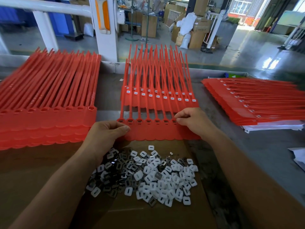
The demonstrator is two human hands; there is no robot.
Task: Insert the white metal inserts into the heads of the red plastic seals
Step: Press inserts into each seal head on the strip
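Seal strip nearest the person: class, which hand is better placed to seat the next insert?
Right, probably. The right hand pinches a head on the strip, while the left hand grips the strip's left end.

On the near side of the insert pile [148,176], cardboard [140,217] lies open. Just beyond the pile, the seal strip [156,132], left hand [107,133] and right hand [191,119] bar the way, with a left stack [41,113] and right stack [255,104] to either side.
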